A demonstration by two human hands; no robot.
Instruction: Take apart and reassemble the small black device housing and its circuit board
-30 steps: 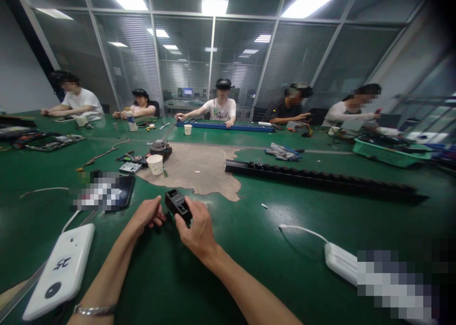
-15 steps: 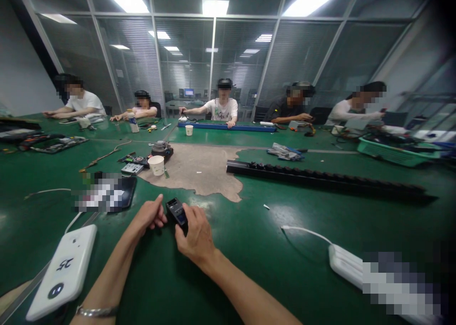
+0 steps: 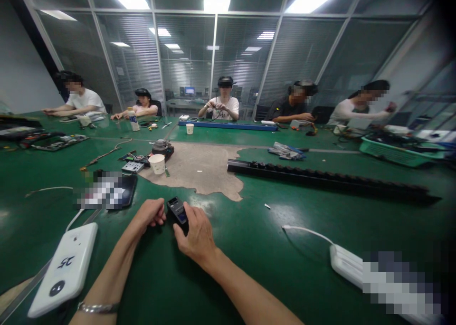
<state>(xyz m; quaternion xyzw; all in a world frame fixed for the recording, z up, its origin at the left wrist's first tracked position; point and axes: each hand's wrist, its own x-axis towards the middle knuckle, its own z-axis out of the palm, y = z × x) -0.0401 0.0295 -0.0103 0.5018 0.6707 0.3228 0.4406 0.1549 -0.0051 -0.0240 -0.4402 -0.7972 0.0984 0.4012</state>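
A small black box-shaped device (image 3: 177, 212) with a dark blue patch lies tilted on the green table (image 3: 249, 249). My right hand (image 3: 195, 232) grips its near end, thumb on the left side and fingers along the right. Just left of the device is my left hand (image 3: 152, 213), its fingers curled in; whether anything small is inside them is hidden. A silvery bracelet (image 3: 98, 308) circles the left wrist. Beyond the hands, a paper cup (image 3: 157, 164) stands beside a small metal-cased part (image 3: 133, 167) and a dark round component (image 3: 163, 147).
A white power bank (image 3: 64, 268) lies at the left, another white device (image 3: 345, 263) with a cable at the right. A long black strip (image 3: 320, 177), gloves (image 3: 288, 151) and a green basket (image 3: 399, 153) are farther off. Several people sit across the table.
My left hand's fingers have curled in more, the thumb lowered. My right hand keeps its grip on the device. Across the table, the middle person has brought both hands together.
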